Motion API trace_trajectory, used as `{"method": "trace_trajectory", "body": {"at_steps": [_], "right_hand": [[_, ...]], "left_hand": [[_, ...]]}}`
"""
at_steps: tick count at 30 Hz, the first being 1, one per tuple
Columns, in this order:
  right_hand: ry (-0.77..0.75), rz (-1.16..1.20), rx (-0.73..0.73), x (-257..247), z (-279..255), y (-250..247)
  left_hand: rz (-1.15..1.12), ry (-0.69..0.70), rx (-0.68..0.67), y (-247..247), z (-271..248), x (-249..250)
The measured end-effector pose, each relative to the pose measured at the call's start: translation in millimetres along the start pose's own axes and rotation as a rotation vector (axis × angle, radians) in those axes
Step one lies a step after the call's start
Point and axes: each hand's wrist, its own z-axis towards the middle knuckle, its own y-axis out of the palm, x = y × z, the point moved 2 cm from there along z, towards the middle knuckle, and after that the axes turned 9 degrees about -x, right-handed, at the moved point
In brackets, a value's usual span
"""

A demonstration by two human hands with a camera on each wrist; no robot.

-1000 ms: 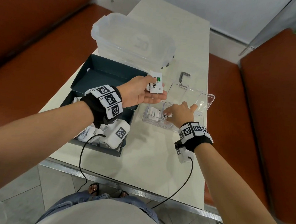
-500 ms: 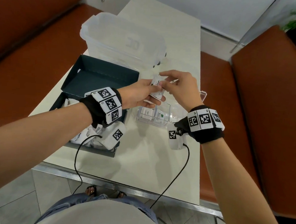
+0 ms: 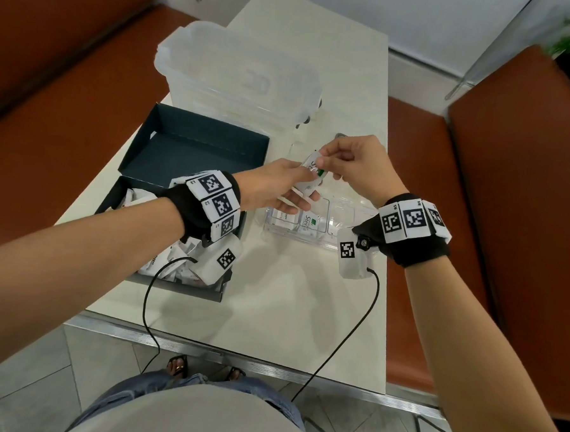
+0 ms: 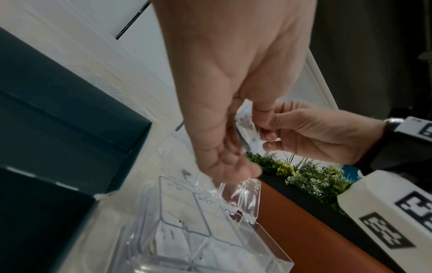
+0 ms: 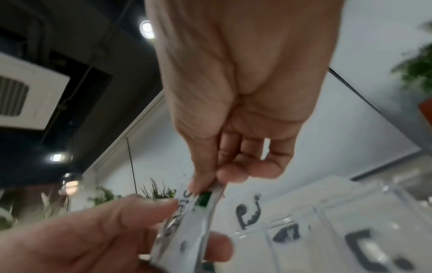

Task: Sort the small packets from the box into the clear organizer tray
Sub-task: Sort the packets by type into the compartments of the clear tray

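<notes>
Right hand [image 3: 355,168] pinches the top end of one small packet [image 3: 314,171] between thumb and forefinger; your other fingers are curled in behind. Left hand [image 3: 278,189] lies palm up with a little stack of packets [image 3: 306,192] on it, thumb pressed on top, fingers cupped beneath. Both hands hold paper, then, and they meet just above the far edge of the clear organizer tray [image 3: 328,243].

Taking the tray as landmark:
- Pinched packet: over the tray's far left part, long axis slanting up and away, upper end in your right fingertips [image 5: 198,184], lower end against the left thumb [image 5: 145,208]. The right wrist view shows the green mark on it right at the pinch.
- Two packets already lie flat in the tray's near left compartments. The compartments to the right look unfilled, though the right wrist hides part of them.
- Dark box [image 3: 163,242]: just left of the tray, more packets loose inside.
- Frosted lidded bin [image 3: 241,78]: beyond the tray, farther up the table.

Judgement: you are peeling one packet off the stack. The tray sits directly below and toward you from the pinch, and your right hand is the nearer one to the open compartments. Lay the packet's long axis along the compartment's length. Watch that the left thumb releases only the top one.
</notes>
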Motion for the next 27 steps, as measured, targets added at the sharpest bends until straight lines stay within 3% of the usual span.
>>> {"method": "trace_trajectory", "body": {"at_steps": [4,9,16,22,27], "right_hand": [[0.037,-0.217,0.183,16.1,5.2,-5.9],[0.086,-0.397,0.115,47.0,-0.6,30.8],[0.055,-0.758,0.128,67.8,-3.7,62.4],[0.098,-0.867,0.095,76.1,-0.1,69.3],[0.115,-0.792,0.075,78.1,4.1,69.1]], "left_hand": [[0.124,0.035,0.148,-17.6,-0.2,-4.8],[0.096,0.033,0.200,-32.7,-4.5,-9.5],[0.065,0.031,0.200,-29.6,-6.6,-11.6],[0.068,0.028,0.196,-28.9,-7.5,-12.1],[0.071,0.031,0.193,-32.4,-8.0,-11.1]]}}
